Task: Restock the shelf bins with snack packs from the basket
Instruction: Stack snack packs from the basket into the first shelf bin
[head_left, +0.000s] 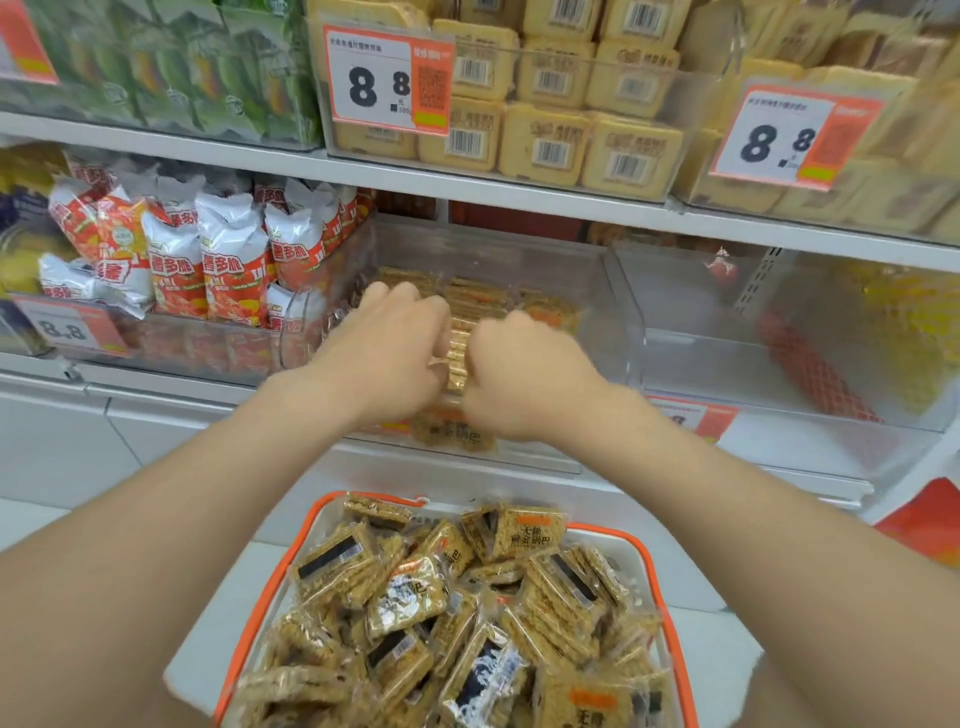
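Both my hands reach into a clear plastic shelf bin (597, 291) on the middle shelf. My left hand (395, 353) and my right hand (514, 374) squeeze a row of golden snack packs (457, 358) between them, fingers curled round the packs' ends. More of the same packs lie flat deeper in the bin (467, 296). Below, a white basket with an orange rim (260, 597) holds several loose golden rice-crisp snack packs (441, 603).
A bin of red and white bags (218, 260) stands to the left. To the right a clear bin (753, 338) has little in it. The upper shelf carries yellow packs (545, 135), green packs (182, 67) and price tags (389, 78).
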